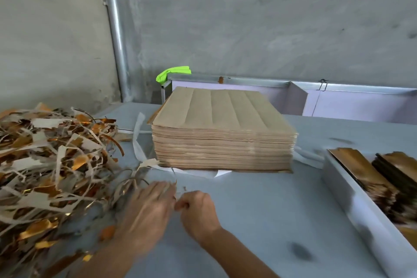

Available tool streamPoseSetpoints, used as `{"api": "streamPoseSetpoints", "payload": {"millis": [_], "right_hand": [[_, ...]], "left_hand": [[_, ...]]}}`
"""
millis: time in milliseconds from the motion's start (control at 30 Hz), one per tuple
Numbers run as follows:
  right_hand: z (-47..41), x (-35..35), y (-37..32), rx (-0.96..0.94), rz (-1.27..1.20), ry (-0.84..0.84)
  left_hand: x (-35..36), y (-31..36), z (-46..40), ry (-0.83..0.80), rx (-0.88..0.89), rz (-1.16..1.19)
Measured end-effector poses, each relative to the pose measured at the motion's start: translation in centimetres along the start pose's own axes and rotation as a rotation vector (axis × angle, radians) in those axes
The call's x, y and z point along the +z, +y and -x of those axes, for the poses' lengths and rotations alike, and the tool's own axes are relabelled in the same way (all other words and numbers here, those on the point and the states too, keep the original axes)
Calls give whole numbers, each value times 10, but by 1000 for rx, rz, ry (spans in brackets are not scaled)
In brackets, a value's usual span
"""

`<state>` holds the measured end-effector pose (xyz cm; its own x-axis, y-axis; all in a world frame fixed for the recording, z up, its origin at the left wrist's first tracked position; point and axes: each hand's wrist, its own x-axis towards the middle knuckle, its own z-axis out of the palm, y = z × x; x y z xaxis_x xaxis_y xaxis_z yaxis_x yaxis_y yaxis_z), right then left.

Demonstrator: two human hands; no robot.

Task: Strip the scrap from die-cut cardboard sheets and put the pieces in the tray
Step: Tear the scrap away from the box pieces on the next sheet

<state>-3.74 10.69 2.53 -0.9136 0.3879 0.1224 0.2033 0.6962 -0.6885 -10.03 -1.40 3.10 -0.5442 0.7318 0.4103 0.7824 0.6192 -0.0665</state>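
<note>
Grey concrete walls and a metal pipe (115, 29) back a pale grey bench (259, 210), and on it, toward the middle, sits the tall stack of die-cut cardboard sheets (222, 133), brown side up with creased lines running across the top sheet, resting on white strapping bands (137, 140). Just in front and to the left lies the scrap heap (49, 165), a tangle of grey and gold-foil strips. At its near edge the left hand (146, 212) lies flat with fingers straight, its grip spread over loose strips, though motion blur hides any contact. The right hand (198, 212) is beside it, fingers curled, seemingly pinching a thin strip between thumb and forefinger. At the right edge stands the white tray (352, 196), holding rows of gold-faced stripped pieces (361, 171). A bright green rag (172, 72) hangs on a metal frame behind the stack.
</note>
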Motion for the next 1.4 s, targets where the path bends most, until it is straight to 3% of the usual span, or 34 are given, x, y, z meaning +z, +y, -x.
{"api": "streamPoseSetpoints", "payload": {"millis": [133, 233, 300, 367, 433, 500, 567, 733, 900, 1100, 1233, 1400], "right_hand": [[2, -53, 43, 100, 10, 251], [-14, -111, 63, 141, 31, 581], [-28, -151, 74, 178, 118, 702], [-43, -184, 85, 293, 256, 702], [-55, -209, 96, 445, 350, 651], [-65, -224, 105, 546, 336, 570], [-76, -233, 110, 592, 267, 492], [-93, -240, 112, 546, 61, 491], [-99, -253, 107, 551, 67, 492], [-97, -255, 100, 409, 178, 624], [-96, -257, 98, 331, 64, 720], [-98, -261, 88, 235, 131, 737]], "left_hand": [[15, -15, -4, -352, -98, -234], [10, -27, -20, -375, -147, -411], [-5, -25, -33, -359, -191, -418], [-20, -19, -49, -278, -179, -395], [-33, -15, -64, -95, -179, -193], [-40, -16, -83, 130, -267, 83], [-40, -23, -108, 224, -386, 148], [-25, -47, -164, -21, -659, 264], [-12, -54, -181, 18, -652, 385], [-8, -48, -183, 4, -652, 351], [0, -48, -180, 16, -622, 343], [6, -51, -177, 11, -583, 343]]}}
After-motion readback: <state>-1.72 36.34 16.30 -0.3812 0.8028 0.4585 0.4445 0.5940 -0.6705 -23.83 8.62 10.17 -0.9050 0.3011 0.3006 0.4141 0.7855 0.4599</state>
